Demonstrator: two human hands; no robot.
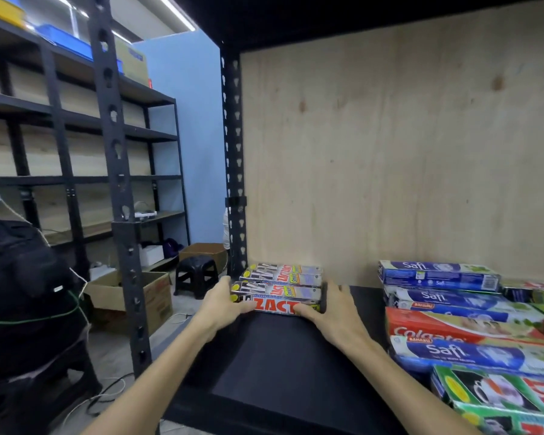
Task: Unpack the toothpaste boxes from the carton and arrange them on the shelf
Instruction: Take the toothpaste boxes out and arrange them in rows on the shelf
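Plywood backs the black metal shelf, whose dark deck runs from a perforated upright on the left toward a crowd of cartons on the right. Both bare arms of the person reach in from below. Pushed up near the back left corner sits a small block of Zact toothpaste boxes, lying flat in two rows and stacked two high, long sides facing us. The left hand presses against the left end of the front row, fingers curled round the end of the boxes with the thumb lying across the front face. The right hand mirrors it at the right end, fingers wrapped over the far end and thumb laid along the front edge; so the front boxes are clasped between both hands while resting on the deck. Well apart to the right, blue Safi boxes lie piled with a red Colgate box among them, and green cartons nearer the front edge. On the floor to the left, beyond the upright, stands an open cardboard carton beside a black plastic stool
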